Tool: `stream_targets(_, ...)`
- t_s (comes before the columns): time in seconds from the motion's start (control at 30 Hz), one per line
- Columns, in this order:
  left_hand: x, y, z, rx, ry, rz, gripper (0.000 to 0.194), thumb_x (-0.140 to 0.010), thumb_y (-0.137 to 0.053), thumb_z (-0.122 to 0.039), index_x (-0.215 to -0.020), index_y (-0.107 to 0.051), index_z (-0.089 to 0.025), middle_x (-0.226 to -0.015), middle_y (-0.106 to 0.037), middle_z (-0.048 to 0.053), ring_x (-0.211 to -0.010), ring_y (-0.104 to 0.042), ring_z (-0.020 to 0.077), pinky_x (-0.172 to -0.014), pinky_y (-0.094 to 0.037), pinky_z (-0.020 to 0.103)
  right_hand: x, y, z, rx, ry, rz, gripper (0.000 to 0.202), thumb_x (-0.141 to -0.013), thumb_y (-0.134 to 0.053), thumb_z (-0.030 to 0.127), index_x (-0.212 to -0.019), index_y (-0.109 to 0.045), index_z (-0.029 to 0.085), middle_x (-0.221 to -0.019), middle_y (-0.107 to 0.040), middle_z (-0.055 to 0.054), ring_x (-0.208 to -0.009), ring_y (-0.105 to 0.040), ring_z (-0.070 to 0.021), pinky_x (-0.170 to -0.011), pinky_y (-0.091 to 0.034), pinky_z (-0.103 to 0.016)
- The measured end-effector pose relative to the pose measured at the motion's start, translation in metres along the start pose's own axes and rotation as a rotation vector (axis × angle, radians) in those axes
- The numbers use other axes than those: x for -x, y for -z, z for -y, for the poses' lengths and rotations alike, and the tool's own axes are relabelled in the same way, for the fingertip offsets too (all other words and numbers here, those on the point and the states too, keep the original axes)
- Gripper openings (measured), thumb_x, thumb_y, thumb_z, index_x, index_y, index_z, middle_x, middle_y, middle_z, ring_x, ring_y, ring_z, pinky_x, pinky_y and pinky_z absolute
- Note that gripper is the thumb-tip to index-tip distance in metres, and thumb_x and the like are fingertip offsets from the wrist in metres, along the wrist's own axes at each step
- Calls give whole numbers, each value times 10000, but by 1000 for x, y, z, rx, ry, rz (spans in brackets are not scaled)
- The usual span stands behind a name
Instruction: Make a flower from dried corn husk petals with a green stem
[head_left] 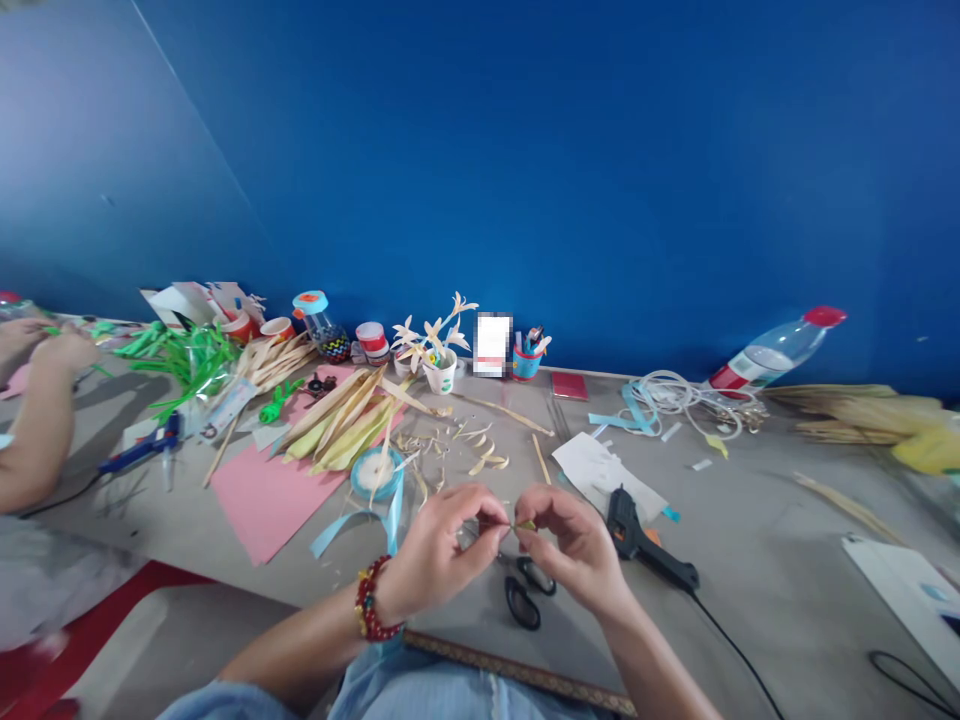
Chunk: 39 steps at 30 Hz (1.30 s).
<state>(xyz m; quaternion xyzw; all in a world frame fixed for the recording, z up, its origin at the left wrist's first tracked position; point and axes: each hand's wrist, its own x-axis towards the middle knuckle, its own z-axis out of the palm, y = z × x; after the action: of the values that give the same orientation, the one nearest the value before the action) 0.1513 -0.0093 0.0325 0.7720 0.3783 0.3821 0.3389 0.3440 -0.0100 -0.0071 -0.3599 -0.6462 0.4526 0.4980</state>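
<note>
Head | L hand (450,545) + R hand (576,545): grips pinched sm. greenish piece (528,525) | scissors (510,597), glue gun (651,550) lay nr on bench (750,515)

Bottle (780,350) glossy plastic; pink sheet (262,500) smooth matt paper

Single head view, facing blue wall (525,150), looking down, table (750,500) close

Over there, far right, a bottle (776,347) is beside a white cable (667,384); far left, a jar (325,330) sits near the blue wall (600,180).
</note>
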Motion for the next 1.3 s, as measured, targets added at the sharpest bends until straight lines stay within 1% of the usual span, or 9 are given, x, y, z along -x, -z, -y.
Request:
stream_targets(0.2,0,4,0,110,109,51,67,-858,-566,-131,-815,-607,-163,-765,-646,11,-714,-585,127,-701,-434,226,-4,-2,2,26,81,5,84,-820,-641,141,-817,-627,223,-746,-630,-10,-664,-576,-160,-618,-476,-260)
stream_targets(0.33,-2,3,5,424,325,122,71,-853,-568,-183,-793,-591,-153,-683,-604,2,-621,-555,118,-594,-422,218,-7,-4,4,31,114,19,109,-806,-651,118,-825,-632,224,-743,-645,-8,-650,-587,-157,-619,-474,-259)
stream_targets(0.43,-4,0,6,686,448,150,79,-836,-572,-209,-781,-574,-152,-648,-594,3,-602,-554,124,-596,-446,235,-10,-4,5,27,126,25,126,-801,-651,102,-823,-633,224,-732,-645,-3,-640,-594,-154,-615,-474,-256)
stream_targets(0.5,-5,-1,6,770,476,146,92,-831,-586,-225,-777,-571,-152,-651,-600,7,-610,-559,128,-609,-459,245,-11,-3,5,15,134,29,123,-807,-643,101,-819,-631,223,-722,-642,-1,-629,-597,-150,-609,-475,-252)
stream_targets(0.67,-6,1,5,739,478,138,132,-832,-639,-257,-789,-601,-138,-663,-622,17,-615,-565,119,-630,-447,237,-11,0,3,18,144,46,110,-817,-653,116,-834,-634,222,-741,-642,-7,-650,-604,-155,-620,-479,-259)
stream_targets(0.9,-4,-1,11,1043,630,191,154,-792,-691,-263,-772,-608,-135,-680,-643,34,-610,-611,132,-601,-463,237,-12,1,4,5,186,79,140,-813,-641,86,-824,-626,224,-745,-655,-10,-655,-612,-156,-625,-492,-262)
stream_targets(1.0,-5,0,13,1175,734,250,153,-779,-708,-244,-763,-603,-134,-646,-641,24,-530,-587,109,-614,-478,255,-13,1,6,12,176,103,138,-813,-640,81,-797,-625,217,-709,-634,1,-598,-574,-135,-586,-476,-247)
stream_targets(1.1,-6,2,15,1270,799,340,127,-794,-705,-218,-779,-604,-141,-590,-603,-12,-461,-496,72,-680,-510,311,-15,2,7,11,163,140,134,-814,-640,84,-775,-620,210,-690,-615,8,-568,-540,-121,-559,-459,-237)
stream_targets(1.3,-6,7,21,1333,823,534,99,-820,-697,-200,-826,-612,-150,-580,-542,-46,-460,-419,60,-756,-503,351,-17,4,8,-7,183,218,112,-822,-655,111,-774,-627,209,-694,-634,-8,-578,-551,-132,-560,-470,-246)
